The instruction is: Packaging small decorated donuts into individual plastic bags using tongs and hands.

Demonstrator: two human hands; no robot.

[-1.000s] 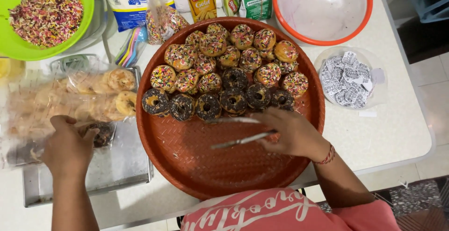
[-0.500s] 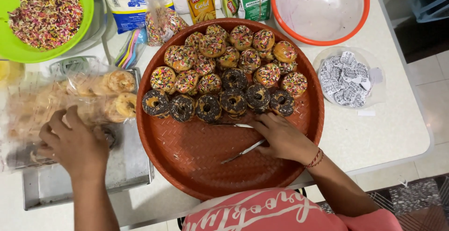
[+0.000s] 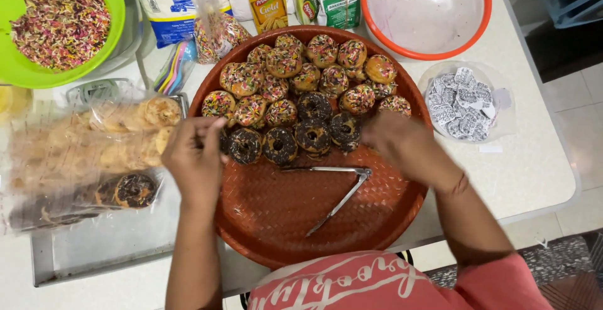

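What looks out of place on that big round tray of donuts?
The metal tongs lie open and loose on the bare part of the woven tray, in neither hand. The left hand and right hand hover at the donuts instead.

We see round chocolate-glazed sprinkled doughnuts (image 3: 280,145) lying flat in rows on the woven brown round tray (image 3: 264,222); metal tongs (image 3: 339,187) lie open below them.

White table (image 3: 540,178) fills the view under even light; pale tiled floor (image 3: 581,128) shows at three o'clock, patterned mat (image 3: 565,266) at five.
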